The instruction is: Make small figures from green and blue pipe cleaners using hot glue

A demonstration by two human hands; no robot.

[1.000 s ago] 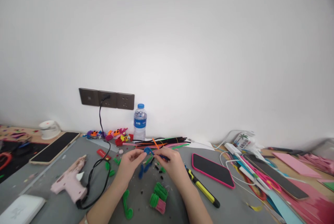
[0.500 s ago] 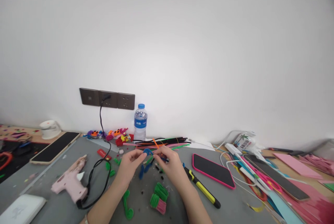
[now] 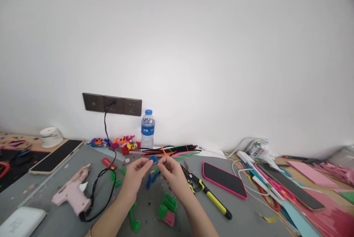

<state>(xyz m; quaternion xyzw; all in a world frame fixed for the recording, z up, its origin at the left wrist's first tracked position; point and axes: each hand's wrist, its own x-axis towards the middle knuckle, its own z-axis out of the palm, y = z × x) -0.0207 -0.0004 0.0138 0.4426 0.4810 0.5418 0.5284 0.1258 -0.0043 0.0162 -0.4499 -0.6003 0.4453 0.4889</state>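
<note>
Between my two hands is a blue pipe cleaner [image 3: 153,159] bent into a small arch. My left hand [image 3: 136,172] pinches its left end with thumb and forefinger. At its right end the fingers of my right hand [image 3: 170,170] are closed on it. Below my hands lie blue pipe cleaner pieces [image 3: 148,181] on the grey mat [image 3: 155,226]. Nearer to me are a green and pink pipe cleaner bundle [image 3: 167,209] and a green piece with curled ends [image 3: 135,224]. Yellow-and-black pliers [image 3: 212,198] lie right of my right hand, partly hidden by it.
A pink glue gun [image 3: 74,194] with its black cord [image 3: 95,192] lies on the left. Behind my hands stand a water bottle [image 3: 148,130] and a pile of pipe cleaners [image 3: 177,150]. A pink-edged phone [image 3: 224,180] is at right, near scissors [image 3: 287,192] and white cables.
My right hand has shifted slightly left, closer to my left hand, uncovering more of the pliers. The view has shifted slightly. The blue pipe cleaner stays between my fingers.
</note>
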